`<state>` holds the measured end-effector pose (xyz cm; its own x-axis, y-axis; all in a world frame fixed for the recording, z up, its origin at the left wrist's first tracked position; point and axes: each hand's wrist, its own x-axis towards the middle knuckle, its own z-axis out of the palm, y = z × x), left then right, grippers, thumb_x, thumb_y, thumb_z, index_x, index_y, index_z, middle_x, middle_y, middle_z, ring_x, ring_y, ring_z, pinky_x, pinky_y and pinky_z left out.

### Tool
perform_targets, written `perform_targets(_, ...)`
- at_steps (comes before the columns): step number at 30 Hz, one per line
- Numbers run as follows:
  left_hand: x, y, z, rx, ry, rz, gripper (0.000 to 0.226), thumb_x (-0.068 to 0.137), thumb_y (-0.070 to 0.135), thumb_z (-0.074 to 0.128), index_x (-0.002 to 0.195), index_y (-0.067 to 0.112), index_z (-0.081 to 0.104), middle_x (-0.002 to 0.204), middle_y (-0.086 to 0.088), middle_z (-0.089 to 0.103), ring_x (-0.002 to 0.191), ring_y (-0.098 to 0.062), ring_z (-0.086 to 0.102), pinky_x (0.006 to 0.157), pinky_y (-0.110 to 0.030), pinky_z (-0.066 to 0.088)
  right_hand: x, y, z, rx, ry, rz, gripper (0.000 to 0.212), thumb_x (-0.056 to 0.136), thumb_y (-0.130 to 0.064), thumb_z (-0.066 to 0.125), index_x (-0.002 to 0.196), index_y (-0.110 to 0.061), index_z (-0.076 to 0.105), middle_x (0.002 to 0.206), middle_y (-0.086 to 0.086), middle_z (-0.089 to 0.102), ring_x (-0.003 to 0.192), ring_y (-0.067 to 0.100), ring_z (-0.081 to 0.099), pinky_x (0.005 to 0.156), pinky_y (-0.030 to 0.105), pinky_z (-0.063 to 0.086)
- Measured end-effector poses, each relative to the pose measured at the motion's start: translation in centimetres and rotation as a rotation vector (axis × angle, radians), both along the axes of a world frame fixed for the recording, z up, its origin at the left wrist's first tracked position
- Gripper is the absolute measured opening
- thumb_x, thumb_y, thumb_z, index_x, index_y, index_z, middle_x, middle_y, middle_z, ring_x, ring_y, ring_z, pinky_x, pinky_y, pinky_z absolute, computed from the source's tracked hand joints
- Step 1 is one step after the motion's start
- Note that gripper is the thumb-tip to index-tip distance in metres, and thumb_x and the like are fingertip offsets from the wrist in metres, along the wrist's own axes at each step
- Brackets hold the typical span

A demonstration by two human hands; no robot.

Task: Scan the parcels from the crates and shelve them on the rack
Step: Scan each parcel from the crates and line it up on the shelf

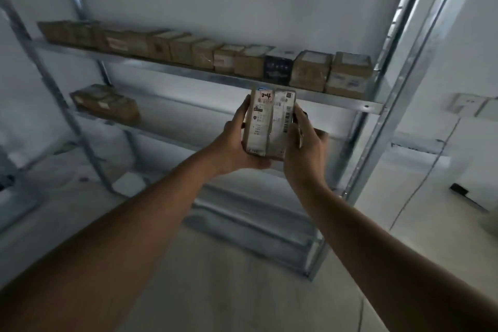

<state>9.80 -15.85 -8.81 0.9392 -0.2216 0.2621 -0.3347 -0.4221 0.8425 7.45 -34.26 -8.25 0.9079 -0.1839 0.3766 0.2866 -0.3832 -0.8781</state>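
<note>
at the centre of the frame both hands hold one small parcel (269,124) upright, in front of the metal rack (372,105). the left hand (237,140) cups its left side and bottom, thumb along the edge; the right hand (304,148) is curled round its right side. a row of boxes (204,54) fills the shelf across the upper frame; two more boxes (107,104) sit on the shelf at left.

- Upper shelf of the grey metal rack (151,63): filled end to end by a row of brown cardboard boxes (188,48).
- Shelf below: two brown cartons (106,102) at left; open span to their right.
</note>
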Motion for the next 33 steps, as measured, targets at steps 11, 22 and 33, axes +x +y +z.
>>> perform_targets(11, 7.0, 20.9, -3.6, -0.008, 0.004, 0.331, 0.155, 0.044, 0.056, 0.104, 0.162, 0.059, 0.004, 0.160, 0.003, 0.028, 0.155, -0.023, 0.029, 0.110, -0.059, 0.050, 11.6, 20.2, -2.6, -0.033, 0.062, 0.269, 0.048, 0.113, -0.030, 0.044, 0.160, -0.044, 0.041, 0.125, 0.002, 0.040, 0.091, -0.011, 0.041, 0.097, 0.019, 0.037)
perform_targets(22, 16.7, 39.1, -6.7, 0.005, 0.102, 0.575, 0.152, 0.041, 0.057, 0.106, 0.161, 0.058, 0.012, 0.154, -0.001, 0.039, 0.140, -0.026, 0.051, 0.105, -0.057, 0.055, 25.7, 39.4, -5.8, -0.071, 0.152, 0.518, 0.050, 0.113, -0.020, 0.045, 0.161, -0.035, 0.042, 0.123, 0.012, 0.047, 0.090, -0.035, 0.036, 0.071, -0.011, 0.028)
perform_targets(33, 26.4, 56.2, -11.9, -0.026, 0.246, 0.493, 0.149, 0.042, 0.049, 0.107, 0.159, 0.061, 0.016, 0.150, -0.004, 0.042, 0.136, -0.032, 0.055, 0.102, -0.060, 0.056, 35.1, 56.5, -11.2, -0.163, 0.271, 0.463, 0.050, 0.113, -0.029, 0.044, 0.162, -0.039, 0.039, 0.120, 0.004, 0.041, 0.088, -0.003, 0.043, 0.071, 0.004, 0.031)
